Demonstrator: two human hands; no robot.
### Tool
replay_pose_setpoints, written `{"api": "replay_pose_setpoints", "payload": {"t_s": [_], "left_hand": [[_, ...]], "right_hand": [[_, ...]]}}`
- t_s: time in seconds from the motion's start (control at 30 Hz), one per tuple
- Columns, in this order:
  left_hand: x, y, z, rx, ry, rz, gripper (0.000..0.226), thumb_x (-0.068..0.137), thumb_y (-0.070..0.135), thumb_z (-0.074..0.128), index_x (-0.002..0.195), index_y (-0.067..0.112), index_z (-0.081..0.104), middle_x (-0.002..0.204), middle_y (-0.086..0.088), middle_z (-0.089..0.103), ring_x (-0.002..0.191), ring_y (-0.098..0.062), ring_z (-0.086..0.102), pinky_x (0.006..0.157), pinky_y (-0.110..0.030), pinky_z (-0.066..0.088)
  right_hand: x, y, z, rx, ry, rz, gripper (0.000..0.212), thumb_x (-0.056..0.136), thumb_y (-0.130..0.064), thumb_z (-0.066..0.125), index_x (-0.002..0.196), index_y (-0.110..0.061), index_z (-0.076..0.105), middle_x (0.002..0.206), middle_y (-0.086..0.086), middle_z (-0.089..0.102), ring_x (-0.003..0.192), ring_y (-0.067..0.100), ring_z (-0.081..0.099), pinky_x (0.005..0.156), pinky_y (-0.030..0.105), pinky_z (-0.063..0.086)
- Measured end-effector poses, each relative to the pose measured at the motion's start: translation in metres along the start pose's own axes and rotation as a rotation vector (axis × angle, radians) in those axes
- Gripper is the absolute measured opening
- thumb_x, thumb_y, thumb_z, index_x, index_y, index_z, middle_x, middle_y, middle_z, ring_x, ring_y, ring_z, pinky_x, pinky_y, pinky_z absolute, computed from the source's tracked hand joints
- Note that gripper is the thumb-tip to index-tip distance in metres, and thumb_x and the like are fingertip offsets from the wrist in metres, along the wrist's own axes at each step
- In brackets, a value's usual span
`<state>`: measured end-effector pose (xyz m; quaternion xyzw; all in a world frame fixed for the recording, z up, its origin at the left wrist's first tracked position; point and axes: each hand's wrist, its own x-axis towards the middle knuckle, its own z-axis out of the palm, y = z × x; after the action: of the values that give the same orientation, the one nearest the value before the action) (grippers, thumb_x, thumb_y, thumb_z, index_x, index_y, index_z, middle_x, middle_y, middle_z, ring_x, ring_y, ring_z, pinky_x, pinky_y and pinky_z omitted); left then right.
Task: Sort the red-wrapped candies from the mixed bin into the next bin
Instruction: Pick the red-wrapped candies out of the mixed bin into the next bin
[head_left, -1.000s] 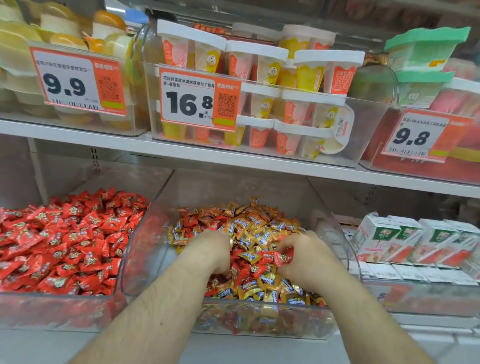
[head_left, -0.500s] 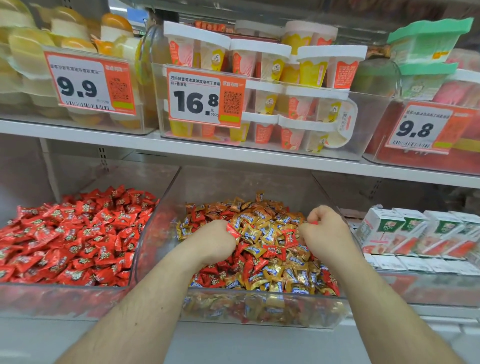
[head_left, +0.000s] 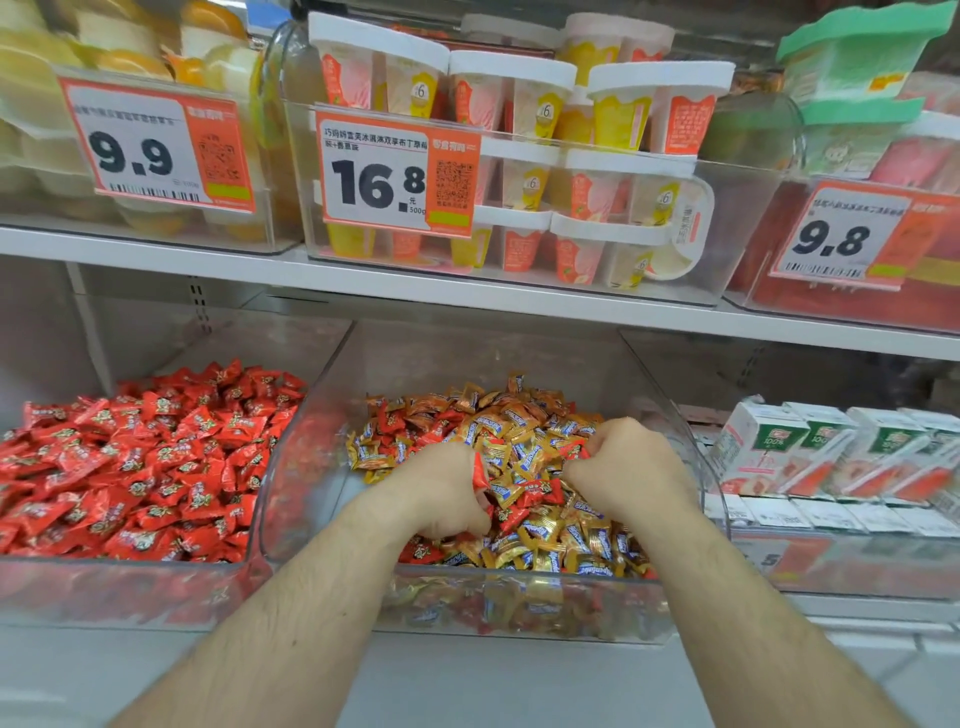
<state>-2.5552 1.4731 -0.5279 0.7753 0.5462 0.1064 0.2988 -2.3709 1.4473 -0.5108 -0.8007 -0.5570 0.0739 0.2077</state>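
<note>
Both hands in mixed bin (head_left: 696, 457): left hand (head_left: 441, 488) fingers curled round red candies (head_left: 479, 470), right hand (head_left: 631, 467) curled, contents unclear; pick only red, carry to next bin (head_left: 130, 592).

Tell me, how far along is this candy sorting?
Early to midway, I'd guess. The bin on the left already holds a big pile of only red candies. Both the left hand and the right hand are in the mixed bin, the left gripping red wrappers. Many red candies remain scattered among the gold candies.

Shelf (head_left: 467, 291) caps room over mixed bin (head_left: 291, 467).
</note>
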Motion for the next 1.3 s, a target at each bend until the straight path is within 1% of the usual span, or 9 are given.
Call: {"api": "replay_pose_setpoints", "payload": {"t_s": [0.13,0.23,0.53,0.7,0.87,0.93,1.03,1.17,1.3], "left_hand": [[-0.013,-0.004,-0.014,-0.227,0.157,0.024,0.042,0.073,0.01,0.075,0.05,0.022,0.041,0.082,-0.014,0.068,0.064,-0.02,0.054,0.061,-0.031,0.043],[-0.032,-0.007,-0.032,-0.552,0.262,0.057,0.05,0.071,0.003,0.077,0.045,0.023,0.039,0.073,0.002,0.066,0.065,-0.014,0.054,0.061,-0.029,0.042],[-0.098,-0.061,-0.103,-1.175,0.527,0.038,0.046,0.081,-0.006,0.063,0.055,0.021,0.037,0.059,-0.005,0.051,0.047,-0.013,0.042,0.039,-0.019,0.022],[-0.12,-0.122,-0.115,-0.892,0.725,-0.199,0.038,0.076,0.001,0.067,0.058,0.021,0.039,0.059,-0.009,0.046,0.047,-0.016,0.033,0.045,-0.023,0.023],[-0.126,-0.147,-0.112,-0.629,0.692,-0.236,0.026,0.07,-0.005,0.071,0.075,0.013,0.052,0.07,-0.008,0.054,0.057,-0.02,0.048,0.056,-0.033,0.043],[-0.127,-0.152,-0.11,-0.557,0.552,-0.235,0.04,0.069,-0.001,0.077,0.099,0.014,0.057,0.089,0.0,0.061,0.07,-0.013,0.056,0.063,-0.028,0.047],[-0.125,-0.157,-0.11,-0.581,0.521,-0.195,0.055,0.071,-0.003,0.078,0.116,0.017,0.053,0.108,0.003,0.061,0.086,-0.012,0.061,0.077,-0.03,0.053],[-0.123,-0.155,-0.111,-0.556,0.609,-0.145,0.048,0.073,-0.005,0.072,0.107,0.025,0.057,0.107,0.004,0.064,0.092,-0.012,0.062,0.082,-0.033,0.056],[-0.113,-0.122,-0.106,-0.461,0.71,0.05,0.034,0.076,-0.003,0.064,0.092,0.027,0.061,0.094,0.009,0.067,0.072,-0.006,0.061,0.069,-0.017,0.049]], "right_hand": [[-0.012,-0.012,-0.015,0.543,-0.081,0.017,0.014,0.076,-0.024,0.074,0.075,-0.012,0.065,0.065,0.001,0.061,0.062,0.017,0.056,0.054,0.028,0.041],[-0.028,-0.024,-0.023,0.771,-0.228,0.005,0.016,0.08,-0.021,0.074,0.077,-0.009,0.065,0.058,0.0,0.055,0.054,0.016,0.044,0.047,0.027,0.032],[-0.072,-0.131,-0.011,0.67,-0.281,-0.308,0.022,0.077,-0.019,0.076,0.067,-0.017,0.057,0.062,-0.003,0.05,0.057,0.015,0.042,0.056,0.029,0.032],[-0.078,-0.213,0.005,0.145,-0.181,-0.754,0.01,0.082,-0.023,0.062,0.089,-0.022,0.054,0.082,-0.002,0.061,0.078,0.022,0.058,0.066,0.032,0.048],[-0.079,-0.255,0.033,-0.279,-0.208,-0.975,0.02,0.087,-0.022,0.058,0.106,-0.023,0.054,0.091,-0.003,0.054,0.09,0.025,0.054,0.079,0.034,0.039],[-0.076,-0.257,0.044,-0.266,-0.302,-0.967,0.028,0.085,-0.031,0.065,0.11,-0.025,0.054,0.093,-0.008,0.055,0.098,0.021,0.056,0.089,0.035,0.036],[-0.071,-0.247,0.051,-0.119,-0.42,-0.907,0.048,0.079,-0.031,0.075,0.121,-0.024,0.054,0.101,-0.007,0.057,0.096,0.017,0.054,0.078,0.028,0.039],[-0.066,-0.23,0.043,0.094,-0.283,-0.864,0.032,0.083,-0.015,0.067,0.115,-0.02,0.065,0.11,-0.006,0.065,0.096,0.01,0.056,0.078,0.018,0.041],[-0.062,-0.197,0.018,0.249,-0.118,-0.754,0.019,0.085,-0.009,0.059,0.093,-0.022,0.07,0.085,-0.013,0.064,0.077,0.004,0.055,0.062,0.003,0.036]]}}
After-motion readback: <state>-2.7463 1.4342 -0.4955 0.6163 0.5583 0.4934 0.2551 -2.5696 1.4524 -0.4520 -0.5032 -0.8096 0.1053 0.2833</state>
